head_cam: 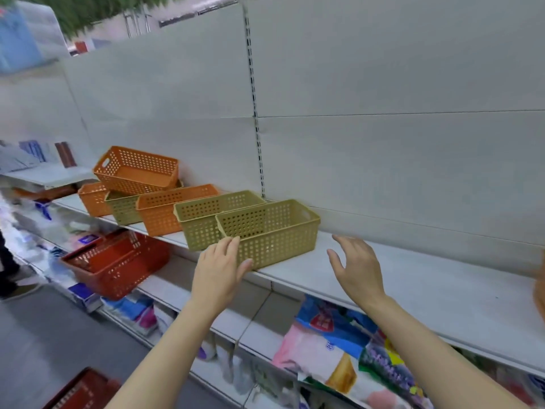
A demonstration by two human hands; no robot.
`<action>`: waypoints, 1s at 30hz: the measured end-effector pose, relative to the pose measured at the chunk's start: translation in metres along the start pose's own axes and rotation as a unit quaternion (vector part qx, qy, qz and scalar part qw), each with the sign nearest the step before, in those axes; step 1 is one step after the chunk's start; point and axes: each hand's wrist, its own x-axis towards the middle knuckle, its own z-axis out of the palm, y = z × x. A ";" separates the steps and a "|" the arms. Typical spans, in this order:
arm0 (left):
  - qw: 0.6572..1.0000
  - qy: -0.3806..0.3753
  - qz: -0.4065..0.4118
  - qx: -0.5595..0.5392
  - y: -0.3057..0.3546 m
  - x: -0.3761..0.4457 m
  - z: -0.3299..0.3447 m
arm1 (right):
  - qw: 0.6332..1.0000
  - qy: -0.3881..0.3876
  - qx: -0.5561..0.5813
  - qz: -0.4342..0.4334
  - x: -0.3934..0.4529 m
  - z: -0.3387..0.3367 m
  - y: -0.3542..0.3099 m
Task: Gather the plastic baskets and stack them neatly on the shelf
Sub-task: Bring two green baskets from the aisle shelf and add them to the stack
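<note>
Head view blurs the packets (339, 346) at lower right. At center, the left hand (219, 268) lies spread against the nearest olive basket (269, 233), fingertips touching its front corner on the white shelf (413, 278). Just right, the right hand (355, 265) hovers open, gripping nothing.

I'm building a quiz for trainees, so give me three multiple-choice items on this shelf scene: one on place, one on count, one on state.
1. Where does the top orange basket sit?
A. tilted on other baskets
B. on the floor
C. in the right hand

2. How many olive baskets show on the shelf?
A. one
B. three
C. six

3. What is the left hand doing?
A. touching the nearest olive basket
B. hanging by the floor
C. holding a bag

Answers: 1 A, it leans on the row's far end. 2 B, three olive ones are in the row. 3 A, its fingers rest on the basket's near corner; the right hand is open, apart.
</note>
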 end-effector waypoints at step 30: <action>0.834 -0.069 -0.467 -0.287 -0.200 0.167 0.121 | 0.999 0.036 0.014 0.006 0.122 0.147 0.018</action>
